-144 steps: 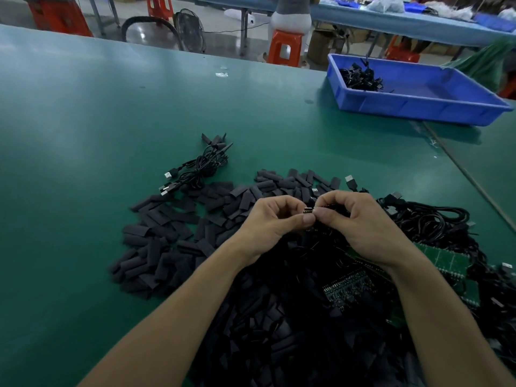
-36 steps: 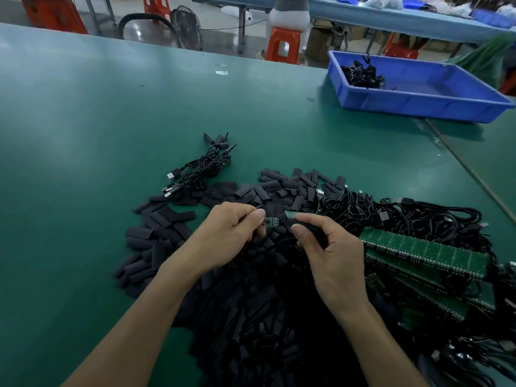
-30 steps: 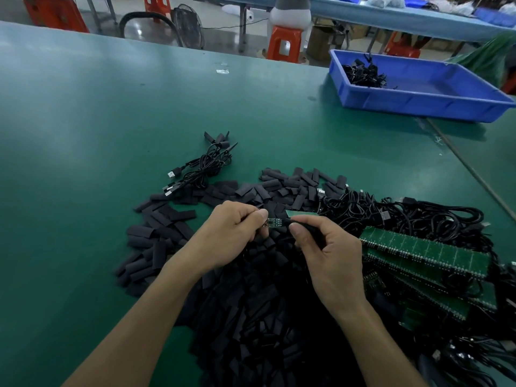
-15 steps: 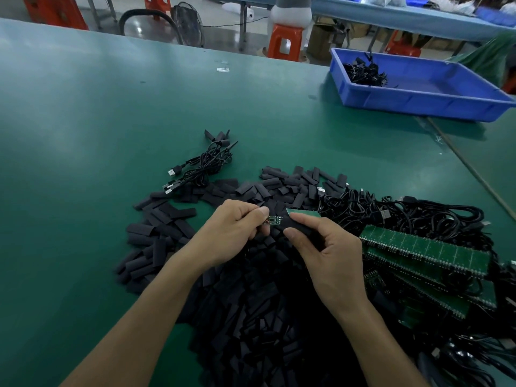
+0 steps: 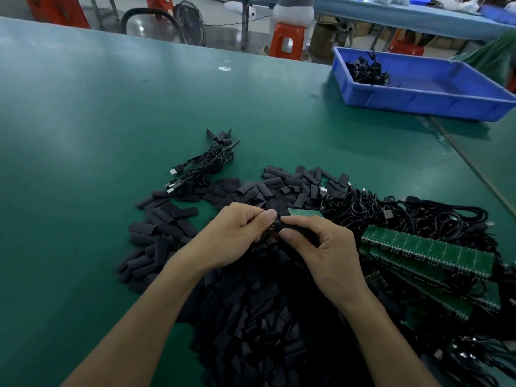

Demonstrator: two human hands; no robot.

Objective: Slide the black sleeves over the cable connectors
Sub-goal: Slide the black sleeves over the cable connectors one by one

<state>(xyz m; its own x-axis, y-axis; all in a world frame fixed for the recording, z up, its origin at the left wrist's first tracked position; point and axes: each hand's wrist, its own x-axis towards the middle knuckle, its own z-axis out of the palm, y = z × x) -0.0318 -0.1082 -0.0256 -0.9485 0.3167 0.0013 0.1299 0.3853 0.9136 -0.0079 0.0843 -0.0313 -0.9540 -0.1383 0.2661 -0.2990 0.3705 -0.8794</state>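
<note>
**Both hands meet over the sleeve pile**

We see the left hand (image 5: 231, 236) and the right hand (image 5: 326, 252) brought together above the middle of the green surface (image 5: 83, 135). The right fingers (image 5: 290, 234) pinch a black sleeve (image 5: 293, 226), thumb below and forefinger on top. The left fingers (image 5: 269, 215) pinch a small connector (image 5: 272, 229) at the sleeve's left end; we cannot tell how far it sits inside.

Beneath and around both hands lies a wide pile of loose sleeves (image 5: 251, 317), spreading left and near. A small cable bundle (image 5: 206, 166) lies just beyond the pile on the left. To the right, a tangle of black cables (image 5: 418, 216) rests beside stacked green circuit strips (image 5: 427, 252). Far right stands a blue tray (image 5: 418, 99) with a few cables in its far left corner.
</note>
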